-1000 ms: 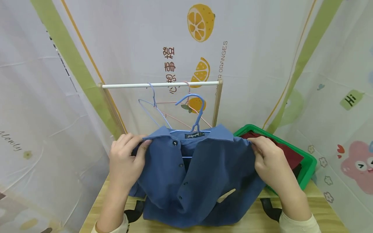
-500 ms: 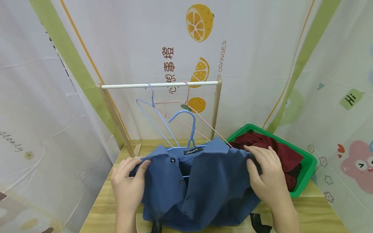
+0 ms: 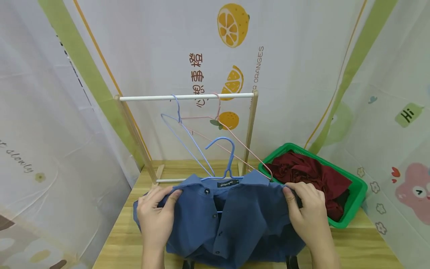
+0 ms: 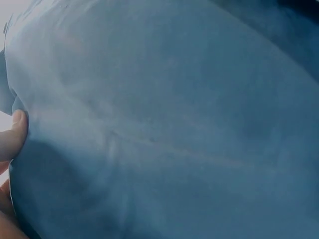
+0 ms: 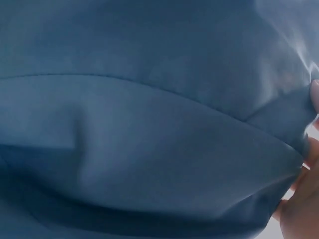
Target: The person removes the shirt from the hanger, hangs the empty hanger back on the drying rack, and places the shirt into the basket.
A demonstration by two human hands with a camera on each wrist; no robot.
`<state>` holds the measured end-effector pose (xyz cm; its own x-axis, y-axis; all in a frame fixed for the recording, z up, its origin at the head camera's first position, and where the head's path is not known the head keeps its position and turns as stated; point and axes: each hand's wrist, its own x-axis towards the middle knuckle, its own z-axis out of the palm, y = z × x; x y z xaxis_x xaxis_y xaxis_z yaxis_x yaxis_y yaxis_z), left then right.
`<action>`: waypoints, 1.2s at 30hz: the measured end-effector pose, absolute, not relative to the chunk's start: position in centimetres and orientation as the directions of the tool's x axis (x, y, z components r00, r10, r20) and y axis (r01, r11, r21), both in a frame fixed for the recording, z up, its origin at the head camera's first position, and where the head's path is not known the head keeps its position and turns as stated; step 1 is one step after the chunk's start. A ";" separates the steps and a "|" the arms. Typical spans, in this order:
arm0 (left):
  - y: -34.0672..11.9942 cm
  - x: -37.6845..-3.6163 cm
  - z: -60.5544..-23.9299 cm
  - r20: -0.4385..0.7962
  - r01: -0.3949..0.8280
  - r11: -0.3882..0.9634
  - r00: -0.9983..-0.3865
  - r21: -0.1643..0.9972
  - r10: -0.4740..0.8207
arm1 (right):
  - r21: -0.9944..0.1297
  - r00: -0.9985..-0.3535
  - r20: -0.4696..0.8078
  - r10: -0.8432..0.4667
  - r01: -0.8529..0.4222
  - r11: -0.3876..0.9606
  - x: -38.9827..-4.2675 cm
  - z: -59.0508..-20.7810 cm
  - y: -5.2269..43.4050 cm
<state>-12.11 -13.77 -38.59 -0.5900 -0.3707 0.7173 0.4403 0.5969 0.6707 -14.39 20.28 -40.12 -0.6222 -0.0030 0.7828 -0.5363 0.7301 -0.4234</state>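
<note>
The left hand (image 3: 155, 216) is being curled over the left shoulder of the blue shirt (image 3: 231, 220), with the thumb (image 3: 174, 195) pinched onto the cloth near the collar. The right hand (image 3: 306, 215) is being closed in the same way on the right shoulder, its fingers wrapped over the shoulder edge. In both wrist views only blue cloth is being shown, with a fingertip (image 4: 17, 130) at the left edge of one and fingers (image 5: 304, 199) at the right edge of the other.

The shirt is being held on a blue hanger (image 3: 224, 160), whose hook is being kept upright above the collar, and its lower part is being rested on the near middle of the wooden table (image 3: 117, 239). Bare tabletop is being left open to the left of the shirt and at the far side, up to the foot of the small rack (image 3: 188, 98). Two bare wire hangers, a blue one (image 3: 183, 129) and a pink one (image 3: 231, 136), are being carried by the rack's white bar, close behind the hook of the held hanger. On the right, a green basket (image 3: 356, 190) with dark red clothes (image 3: 309, 175) is being crowded just beside the right hand.

Compared with a second ago, the shirt and both hands are being held lower and nearer the table, and the hook is now standing below the rack's bar and the hanging wire frames.
</note>
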 end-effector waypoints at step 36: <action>-14.2 -12.4 -41.0 0.725 0.502 0.565 -0.627 0.655 -0.283 | -0.384 -0.639 0.757 -0.135 -0.602 0.700 -13.6 -41.4 17.6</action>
